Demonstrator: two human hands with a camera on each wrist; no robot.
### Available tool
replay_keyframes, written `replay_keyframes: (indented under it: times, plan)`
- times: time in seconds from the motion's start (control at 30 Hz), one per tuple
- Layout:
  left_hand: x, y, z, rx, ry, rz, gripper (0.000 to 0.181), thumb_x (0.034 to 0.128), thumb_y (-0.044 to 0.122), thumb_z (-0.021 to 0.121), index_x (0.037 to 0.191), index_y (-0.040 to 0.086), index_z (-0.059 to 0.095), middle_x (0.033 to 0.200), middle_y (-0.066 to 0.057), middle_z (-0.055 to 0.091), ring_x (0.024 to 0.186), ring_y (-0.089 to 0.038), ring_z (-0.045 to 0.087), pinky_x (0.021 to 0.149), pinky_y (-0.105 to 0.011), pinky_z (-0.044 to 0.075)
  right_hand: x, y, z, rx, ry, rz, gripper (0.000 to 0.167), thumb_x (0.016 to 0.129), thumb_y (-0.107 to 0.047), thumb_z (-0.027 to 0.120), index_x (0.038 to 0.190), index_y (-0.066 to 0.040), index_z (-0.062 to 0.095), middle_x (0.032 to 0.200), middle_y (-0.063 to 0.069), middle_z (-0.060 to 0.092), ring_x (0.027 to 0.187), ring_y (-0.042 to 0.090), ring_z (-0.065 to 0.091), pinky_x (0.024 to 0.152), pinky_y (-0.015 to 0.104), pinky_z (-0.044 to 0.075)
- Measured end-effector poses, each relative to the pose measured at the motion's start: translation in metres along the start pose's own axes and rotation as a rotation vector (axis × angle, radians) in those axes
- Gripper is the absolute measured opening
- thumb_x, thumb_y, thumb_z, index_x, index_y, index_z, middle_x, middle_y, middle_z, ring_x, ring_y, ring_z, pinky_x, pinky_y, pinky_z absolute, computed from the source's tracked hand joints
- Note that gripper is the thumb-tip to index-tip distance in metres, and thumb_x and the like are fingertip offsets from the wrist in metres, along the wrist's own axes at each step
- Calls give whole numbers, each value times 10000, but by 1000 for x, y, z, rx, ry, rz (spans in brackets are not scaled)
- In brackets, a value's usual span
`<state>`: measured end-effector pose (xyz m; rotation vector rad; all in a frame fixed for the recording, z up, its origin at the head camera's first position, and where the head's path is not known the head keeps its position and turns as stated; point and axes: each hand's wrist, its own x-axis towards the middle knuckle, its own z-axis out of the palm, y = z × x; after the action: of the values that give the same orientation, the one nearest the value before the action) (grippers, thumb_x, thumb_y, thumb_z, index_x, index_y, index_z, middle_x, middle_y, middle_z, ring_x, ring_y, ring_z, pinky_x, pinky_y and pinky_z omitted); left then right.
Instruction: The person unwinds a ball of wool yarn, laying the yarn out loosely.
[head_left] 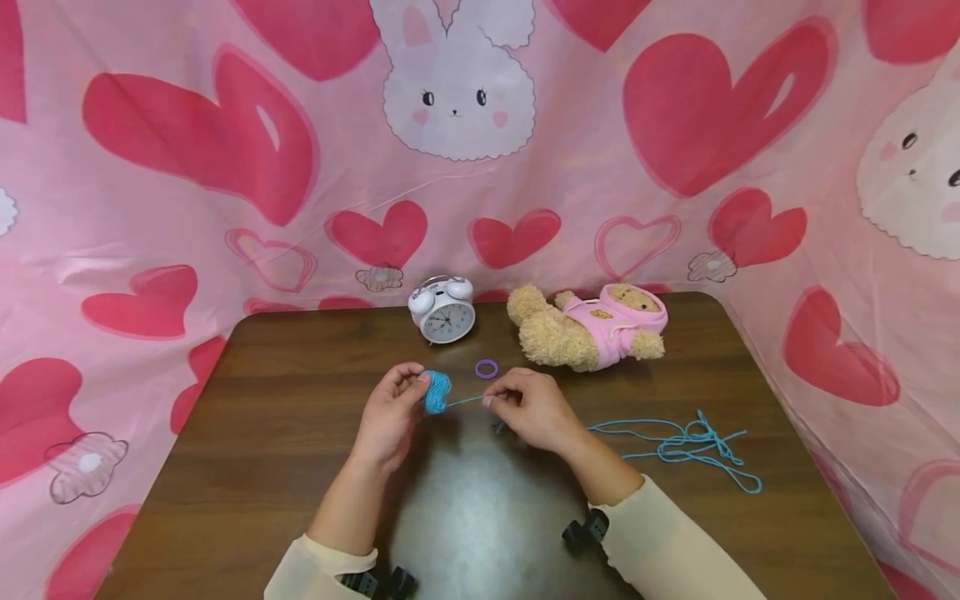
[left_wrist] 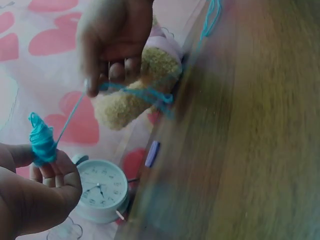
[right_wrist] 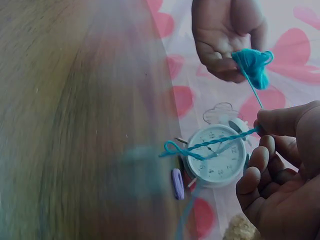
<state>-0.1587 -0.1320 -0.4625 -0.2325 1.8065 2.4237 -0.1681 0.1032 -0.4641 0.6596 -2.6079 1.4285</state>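
Clock [head_left: 447, 322] and toy bear [head_left: 600, 325] at back of worktop [head_left: 277, 417], purple ring [head_left: 477, 369] just beyond right grip [head_left: 534, 410], which pinches strand [head_left: 466, 401], left grip [head_left: 392, 417] pinching blue bundle [head_left: 437, 393], loose yarn [head_left: 688, 437] at right

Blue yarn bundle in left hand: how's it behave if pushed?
The blue yarn bundle likely squashes, being just wound yarn. Probably light: the left hand holds it up between thumb and fingers. It may unwind if tugged, since a strand runs straight to the right hand.

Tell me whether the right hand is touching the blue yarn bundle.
Apart: the head view shows a clear gap between the right hand and the blue yarn bundle, spanned only by a straight yarn strand.
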Motion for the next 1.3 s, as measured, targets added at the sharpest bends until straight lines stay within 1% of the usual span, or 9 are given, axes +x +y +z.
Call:
replay_keyframes:
  times: [0.1,0.23,0.43,0.57,0.7,0.9,1.03,1.2,1.3]
  plan:
    - [1,1,-5,-5,25,1,186,1061,84,579,1223,45,499,1013,-60,548,840,-165,596,751,-287,516,-4,2,-6,0,6,1,36,899,-174,788,894,-142,803,799,-120,630,706,56,568,645,243,493]
    - [1,4,-10,-22,43,9,171,1063,82,576,1212,60,494,1008,-55,538,817,-154,604,769,-291,537,-9,4,-11,7,11,-7,41,903,-175,784,879,-147,800,794,-129,625,696,48,560,632,238,489]
    - [0,7,-20,-10,57,17,182,1065,101,583,1210,67,479,1017,-43,571,823,-149,618,795,-304,535,-16,3,-18,5,18,-8,75,912,-209,792,887,-138,796,797,-132,629,694,63,567,620,239,489]
    - [0,8,-26,2,59,16,224,1065,108,586,1242,43,467,1011,-31,576,836,-148,625,802,-302,539,-20,3,-28,-10,32,13,58,906,-203,800,904,-144,800,797,-131,624,699,80,568,622,247,484]
    - [-2,8,-33,15,61,13,229,1063,87,579,1252,30,463,984,-23,574,843,-146,620,774,-288,533,-22,5,-38,-29,43,28,42,906,-192,799,912,-151,801,801,-132,626,715,85,565,635,251,482]
    - [-4,6,-40,30,19,10,240,1064,63,563,1268,13,446,961,-14,591,832,-134,605,730,-245,490,-24,9,-47,-44,61,39,67,924,-199,784,908,-136,798,792,-119,626,704,96,560,627,252,478]
    - [-5,4,-43,13,3,17,253,1065,49,547,1281,-5,425,962,-14,580,837,-136,597,724,-231,490,-25,12,-49,-52,63,46,85,928,-212,784,907,-130,796,790,-114,623,704,98,557,626,251,475]
    - [-6,6,-48,-12,25,12,229,1070,63,547,1267,23,437,951,7,596,865,-137,603,736,-237,501,-28,15,-52,-61,62,49,71,923,-203,785,903,-136,792,803,-114,631,715,102,559,633,251,475]
    - [-6,7,-51,-33,41,14,240,1076,72,542,1276,8,425,942,15,600,873,-135,601,751,-237,501,-32,16,-54,-64,65,60,68,920,-201,789,901,-136,793,800,-114,628,715,104,555,631,251,473]
